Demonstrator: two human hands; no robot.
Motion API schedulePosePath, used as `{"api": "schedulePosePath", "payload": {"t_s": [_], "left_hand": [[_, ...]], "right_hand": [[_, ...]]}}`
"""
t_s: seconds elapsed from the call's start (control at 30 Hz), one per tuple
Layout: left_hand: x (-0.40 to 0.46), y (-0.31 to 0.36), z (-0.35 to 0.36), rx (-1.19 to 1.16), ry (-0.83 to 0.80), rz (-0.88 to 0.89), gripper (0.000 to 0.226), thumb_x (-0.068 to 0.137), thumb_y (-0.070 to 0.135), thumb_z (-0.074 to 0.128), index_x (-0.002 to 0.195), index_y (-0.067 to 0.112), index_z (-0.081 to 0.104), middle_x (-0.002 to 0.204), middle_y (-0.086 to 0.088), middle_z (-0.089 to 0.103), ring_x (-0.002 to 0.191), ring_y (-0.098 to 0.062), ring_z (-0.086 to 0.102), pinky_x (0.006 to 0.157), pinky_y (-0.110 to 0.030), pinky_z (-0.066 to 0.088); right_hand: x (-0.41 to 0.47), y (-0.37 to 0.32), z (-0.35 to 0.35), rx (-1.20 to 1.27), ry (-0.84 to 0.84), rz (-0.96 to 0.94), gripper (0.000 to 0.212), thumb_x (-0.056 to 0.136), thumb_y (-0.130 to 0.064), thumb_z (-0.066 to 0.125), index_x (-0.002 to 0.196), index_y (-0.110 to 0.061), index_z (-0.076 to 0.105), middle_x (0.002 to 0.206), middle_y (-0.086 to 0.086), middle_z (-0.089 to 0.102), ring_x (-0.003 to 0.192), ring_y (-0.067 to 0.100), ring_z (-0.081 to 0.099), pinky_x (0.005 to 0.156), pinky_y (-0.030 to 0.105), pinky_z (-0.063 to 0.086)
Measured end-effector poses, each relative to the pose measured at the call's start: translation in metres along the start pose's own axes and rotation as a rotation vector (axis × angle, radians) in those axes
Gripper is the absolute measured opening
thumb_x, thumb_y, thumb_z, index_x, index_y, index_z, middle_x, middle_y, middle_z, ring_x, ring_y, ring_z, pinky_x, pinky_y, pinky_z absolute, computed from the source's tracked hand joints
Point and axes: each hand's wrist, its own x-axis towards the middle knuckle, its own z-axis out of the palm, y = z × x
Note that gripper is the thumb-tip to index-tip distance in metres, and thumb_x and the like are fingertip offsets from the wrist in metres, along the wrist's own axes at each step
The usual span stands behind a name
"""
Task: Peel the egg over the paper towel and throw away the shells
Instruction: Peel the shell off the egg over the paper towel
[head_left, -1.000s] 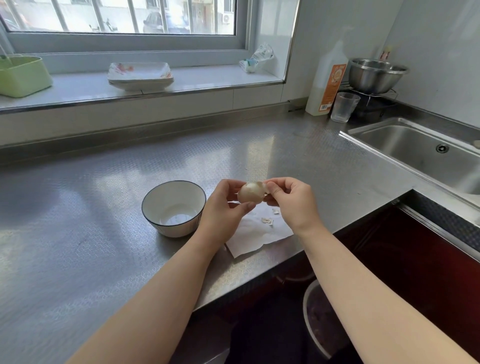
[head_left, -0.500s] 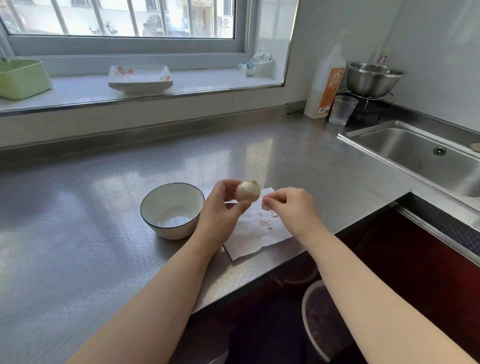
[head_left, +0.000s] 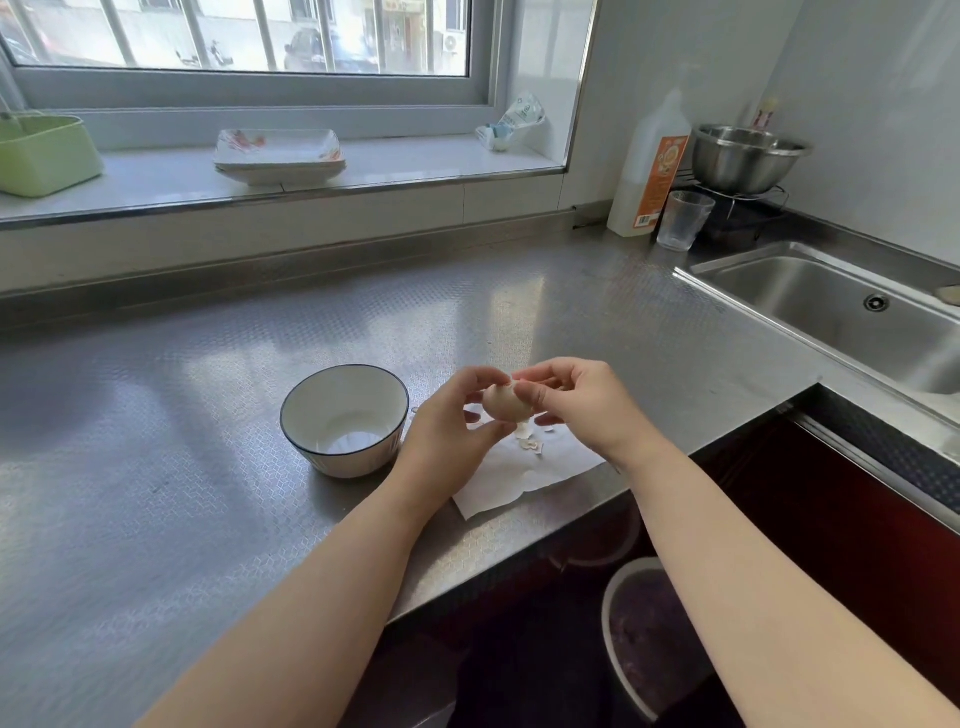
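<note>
Egg (head_left: 506, 402) sits in the middle of the frame, held up in the air over the paper towel (head_left: 530, 475). It looks pale and creamy, round and smooth, with a small bit of shell hanging under it. The left hand (head_left: 449, 431) wraps around the egg from the left side. The right hand (head_left: 587, 402) pinches at the top of the egg with its fingertips (head_left: 522, 385), so both hands are together on it. One paper towel lies flat on the steel counter (head_left: 208, 441), near its front edge. A few small shell bits (head_left: 531, 443) lie on the towel; they are too tiny to count. One white bowl (head_left: 345, 420) with a dark rim stands just left of the towel. One bin (head_left: 618, 639) shows at the lower right, below the counter.
</note>
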Motion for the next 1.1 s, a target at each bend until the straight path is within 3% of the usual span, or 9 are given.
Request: {"api": "schedulePosePath", "payload": {"t_s": [0.13,0.2,0.33,0.57,0.63,0.73,0.83,1.0,1.1], "left_hand": [[-0.002,0.001,0.000,0.054,-0.037,-0.009,0.039,0.080,0.019,0.074,0.107,0.042,0.056,0.107,0.023,0.061,0.086,0.001,0.065,0.077,-0.022,0.050],[-0.002,0.002,0.000,0.037,-0.031,-0.013,0.041,0.079,0.019,0.075,0.109,0.043,0.059,0.107,0.021,0.062,0.078,0.001,0.065,0.074,-0.020,0.050],[0.000,0.003,0.001,-0.013,-0.007,-0.031,0.043,0.076,0.015,0.077,0.108,0.041,0.062,0.106,0.019,0.065,0.077,0.003,0.064,0.072,-0.014,0.049],[0.000,0.005,-0.003,-0.061,0.073,-0.091,0.038,0.077,0.017,0.077,0.103,0.037,0.058,0.103,0.017,0.062,0.078,-0.003,0.065,0.070,-0.015,0.049],[0.000,0.005,-0.003,-0.079,0.082,-0.100,0.039,0.078,0.016,0.076,0.102,0.037,0.055,0.105,0.015,0.061,0.077,0.001,0.065,0.068,-0.015,0.048],[-0.001,0.006,-0.001,-0.116,0.067,-0.094,0.041,0.079,0.013,0.075,0.100,0.039,0.051,0.101,0.018,0.059,0.076,0.009,0.063,0.065,-0.009,0.048],[0.000,0.006,-0.002,-0.163,0.072,-0.089,0.043,0.079,0.011,0.074,0.098,0.041,0.050,0.102,0.017,0.059,0.084,-0.001,0.067,0.077,-0.023,0.054],[0.002,0.004,-0.004,-0.222,0.067,-0.110,0.045,0.078,0.010,0.075,0.108,0.040,0.059,0.106,0.015,0.061,0.084,-0.005,0.070,0.082,-0.027,0.053],[0.002,0.004,-0.005,-0.223,0.076,-0.115,0.042,0.076,0.014,0.078,0.106,0.038,0.060,0.105,0.013,0.064,0.087,-0.005,0.069,0.080,-0.022,0.052]], "right_hand": [[0.000,0.003,-0.001,0.038,0.094,-0.026,0.013,0.087,-0.011,0.066,0.093,-0.002,0.072,0.090,0.027,0.069,0.079,0.032,0.067,0.081,0.042,0.058],[-0.001,0.005,0.001,0.002,0.143,-0.044,0.011,0.088,-0.011,0.064,0.090,-0.003,0.071,0.087,0.022,0.070,0.081,0.034,0.068,0.081,0.045,0.058],[-0.002,0.007,0.006,-0.189,0.221,-0.102,0.011,0.090,-0.017,0.060,0.083,-0.014,0.069,0.079,0.006,0.070,0.075,0.024,0.068,0.076,0.042,0.058],[-0.006,0.005,0.013,-0.240,0.316,-0.137,0.015,0.094,-0.018,0.054,0.086,-0.013,0.065,0.077,0.004,0.068,0.070,0.018,0.066,0.074,0.041,0.056],[-0.007,0.006,0.010,-0.274,0.282,-0.107,0.017,0.094,-0.020,0.053,0.089,-0.014,0.068,0.077,0.002,0.068,0.070,0.017,0.064,0.072,0.039,0.054],[-0.007,0.008,0.009,-0.460,0.110,-0.073,0.026,0.098,-0.025,0.047,0.110,-0.019,0.069,0.095,-0.002,0.063,0.089,0.015,0.057,0.077,0.029,0.042],[-0.004,0.010,0.008,-0.510,0.063,-0.088,0.028,0.099,-0.026,0.045,0.117,-0.021,0.066,0.107,0.003,0.060,0.099,0.016,0.053,0.083,0.026,0.037],[-0.005,0.010,0.005,-0.368,0.221,-0.043,0.009,0.086,-0.023,0.066,0.082,-0.016,0.071,0.076,-0.002,0.070,0.078,0.016,0.064,0.075,0.035,0.051],[-0.005,0.011,0.005,-0.389,0.230,-0.022,0.018,0.084,-0.030,0.068,0.076,-0.013,0.066,0.069,0.000,0.068,0.073,0.018,0.064,0.069,0.034,0.049]]}}
